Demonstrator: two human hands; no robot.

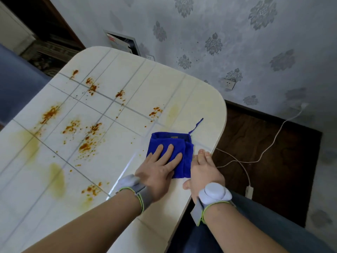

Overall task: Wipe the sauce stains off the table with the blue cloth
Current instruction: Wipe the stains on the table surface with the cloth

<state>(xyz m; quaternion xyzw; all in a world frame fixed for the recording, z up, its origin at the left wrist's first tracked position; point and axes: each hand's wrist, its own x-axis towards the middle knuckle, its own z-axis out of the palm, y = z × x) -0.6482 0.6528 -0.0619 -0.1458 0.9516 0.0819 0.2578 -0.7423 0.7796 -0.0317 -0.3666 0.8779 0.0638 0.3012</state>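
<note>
A folded blue cloth [170, 143] lies near the right edge of the white tiled table [127, 73], its hanging loop pointing up and right. My left hand [158, 168] rests flat on the cloth with fingers spread. My right hand [205, 170] lies flat on the table beside the cloth's right edge, touching it. Orange-brown sauce stains [87, 143] are scattered over the left and middle of the table, with pale yellowish smears [57, 178] near the front left and by the right edge.
The table's rounded right edge [223, 114] drops to a dark wooden floor [264, 143] where a white cable [273, 143] and adapter lie. A patterned wall with sockets [229, 84] stands behind. A blue chair [16, 84] is at the left.
</note>
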